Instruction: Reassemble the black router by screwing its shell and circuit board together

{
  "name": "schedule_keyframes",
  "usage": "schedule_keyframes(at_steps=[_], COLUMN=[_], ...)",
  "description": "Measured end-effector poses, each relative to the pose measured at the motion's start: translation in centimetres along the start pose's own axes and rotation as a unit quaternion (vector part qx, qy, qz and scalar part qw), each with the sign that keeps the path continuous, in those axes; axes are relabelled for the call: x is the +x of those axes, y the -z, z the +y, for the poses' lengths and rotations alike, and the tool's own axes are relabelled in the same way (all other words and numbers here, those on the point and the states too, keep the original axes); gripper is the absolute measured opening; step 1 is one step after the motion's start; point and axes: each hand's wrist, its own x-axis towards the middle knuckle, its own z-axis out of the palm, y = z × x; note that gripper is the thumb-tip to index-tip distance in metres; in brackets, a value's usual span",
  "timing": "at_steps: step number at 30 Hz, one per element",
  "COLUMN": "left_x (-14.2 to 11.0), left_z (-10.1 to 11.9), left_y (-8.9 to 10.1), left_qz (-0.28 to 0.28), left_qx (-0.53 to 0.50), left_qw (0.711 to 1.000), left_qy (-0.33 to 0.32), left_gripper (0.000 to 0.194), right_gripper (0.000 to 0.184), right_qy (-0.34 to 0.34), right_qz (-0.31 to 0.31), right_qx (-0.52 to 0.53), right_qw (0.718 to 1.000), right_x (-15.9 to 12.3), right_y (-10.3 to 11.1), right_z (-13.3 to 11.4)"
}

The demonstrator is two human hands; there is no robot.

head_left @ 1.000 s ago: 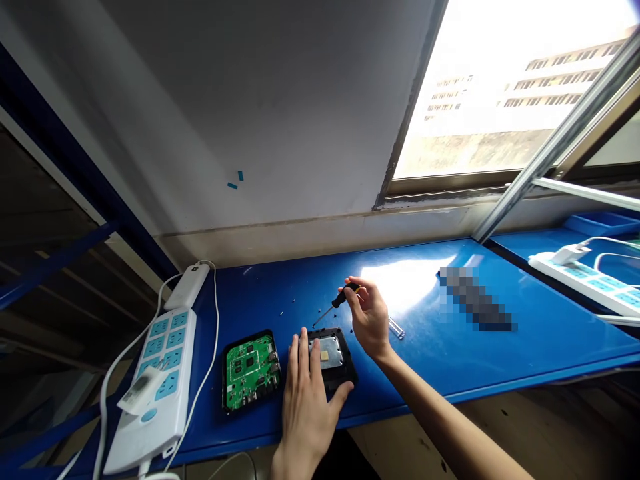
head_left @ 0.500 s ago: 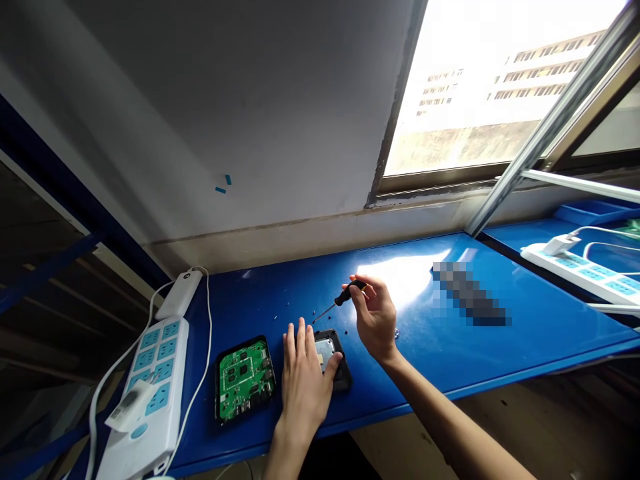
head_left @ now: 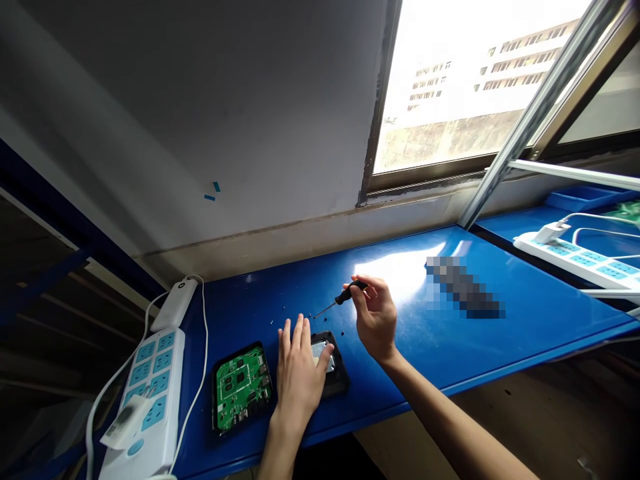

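Observation:
A screwdriver (head_left: 345, 294) with a black handle is gripped in my right hand (head_left: 376, 317), its thin shaft slanting down to the left. The tip is close to one of several small dark screws (head_left: 325, 319) scattered on the blue table; whether it touches one I cannot tell. My left hand (head_left: 299, 373) lies flat with fingers stretched, its thumb over a black casing half (head_left: 340, 373) that holds a silvery metal plate. Part of that casing is hidden under the hand. To its left sits another black casing with a green circuit board (head_left: 241, 387) inside.
White power strips with blue sockets stand at the left (head_left: 159, 373) and far right (head_left: 585, 259) of the blue table (head_left: 415, 360). A white cable (head_left: 205, 333) runs along the left. A pixelated dark object (head_left: 465, 287) lies to the right, by a metal post (head_left: 530, 120).
The view has shifted slightly, so the table and its things sit a little further left. The screwdriver tip is now farther from my left fingertips, nearer the small screws.

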Motion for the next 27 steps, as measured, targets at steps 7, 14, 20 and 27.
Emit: schedule_keyframes(at_steps=[7,14,20,27], left_x=[-2.1,-6.4,-7.0,-5.3], left_z=[-0.5,-1.3,-1.6,-2.0], left_y=[0.8,-0.8,-1.2,1.6], left_qz=[0.0,0.05,0.088,0.045], left_qx=[-0.029,-0.032,-0.024,0.054], left_qw=[0.999,0.998,0.995,0.998], left_qy=[0.042,0.022,0.035,-0.006], left_gripper=[0.075,0.064,0.064,0.059], right_gripper=[0.03,0.024,0.02,0.029], right_qy=[-0.043,-0.126,-0.108,-0.059], right_qz=[-0.015,-0.241,-0.277,-0.297], right_qx=[-0.061,-0.312,-0.401,-0.428], right_qw=[0.997,0.91,0.867,0.851], right_x=[0.6,0.8,-0.8,-1.4], right_y=[3.8,4.6,3.4,2.7], right_z=[0.0,2.5,3.4,0.7])
